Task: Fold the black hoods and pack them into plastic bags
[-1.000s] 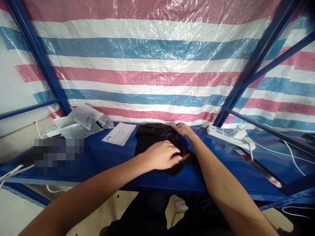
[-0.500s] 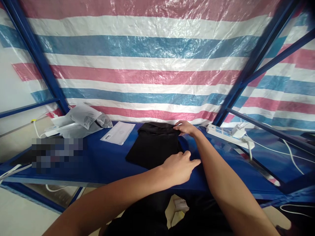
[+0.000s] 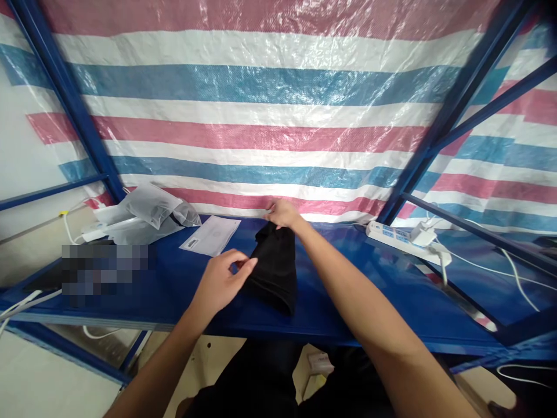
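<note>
A folded black garment [image 3: 278, 267] stands bunched on the blue tabletop, narrow at the far end and wider towards me. My right hand [image 3: 282, 213] is closed around its far top end, close to the striped sheet; the fingertips are partly hidden. At the garment's left edge is my left hand [image 3: 224, 278], fingers curled and thumb and index finger pinched together on the cloth. Just beyond my left hand, a white flat packet [image 3: 210, 234] with a small printed label lies on the table.
Crumpled translucent plastic bags [image 3: 150, 212] lie at the back left, beside a blurred-out dark item [image 3: 102, 270]. On the right is a white power strip [image 3: 387, 232] with plugs and cables. Blue metal posts [image 3: 435, 139] frame the table, and a striped plastic sheet [image 3: 261, 87] hangs behind.
The garment, lying flat and wide before, is now narrower and gathered. My right hand has moved left with its far end. My left hand has swung left to its left edge.
</note>
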`<move>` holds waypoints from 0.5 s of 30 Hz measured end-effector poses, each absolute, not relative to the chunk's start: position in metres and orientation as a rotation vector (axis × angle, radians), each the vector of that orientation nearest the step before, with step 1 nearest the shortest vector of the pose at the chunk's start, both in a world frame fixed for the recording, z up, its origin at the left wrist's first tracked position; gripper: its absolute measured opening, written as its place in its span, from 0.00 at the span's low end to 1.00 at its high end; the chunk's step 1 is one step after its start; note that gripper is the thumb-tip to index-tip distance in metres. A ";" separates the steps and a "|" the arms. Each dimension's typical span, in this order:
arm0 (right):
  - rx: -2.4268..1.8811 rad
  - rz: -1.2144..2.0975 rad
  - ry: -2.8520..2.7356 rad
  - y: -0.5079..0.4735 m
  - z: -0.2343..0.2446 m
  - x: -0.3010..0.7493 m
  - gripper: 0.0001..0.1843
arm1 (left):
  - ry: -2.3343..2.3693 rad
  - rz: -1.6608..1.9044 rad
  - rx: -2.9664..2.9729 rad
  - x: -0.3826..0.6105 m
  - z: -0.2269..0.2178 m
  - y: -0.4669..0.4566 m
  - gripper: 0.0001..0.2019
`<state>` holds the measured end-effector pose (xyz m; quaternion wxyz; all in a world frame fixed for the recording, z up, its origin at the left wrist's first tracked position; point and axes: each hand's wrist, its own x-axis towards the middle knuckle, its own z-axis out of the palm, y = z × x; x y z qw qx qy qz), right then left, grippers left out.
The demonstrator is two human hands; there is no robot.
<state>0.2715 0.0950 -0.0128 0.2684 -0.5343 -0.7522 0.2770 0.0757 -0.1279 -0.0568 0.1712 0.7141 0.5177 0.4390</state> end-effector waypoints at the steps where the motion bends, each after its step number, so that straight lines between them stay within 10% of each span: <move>1: -1.408 0.855 -2.017 0.096 -0.024 0.260 0.19 | 1.543 1.207 2.050 0.064 -0.066 -0.127 0.18; 11: -1.146 0.527 -2.081 0.105 -0.059 0.298 0.07 | 1.363 0.959 2.560 0.074 -0.054 -0.120 0.22; 15: -1.148 0.523 -2.279 0.114 -0.075 0.320 0.07 | 1.155 0.452 2.602 0.099 -0.057 -0.136 0.40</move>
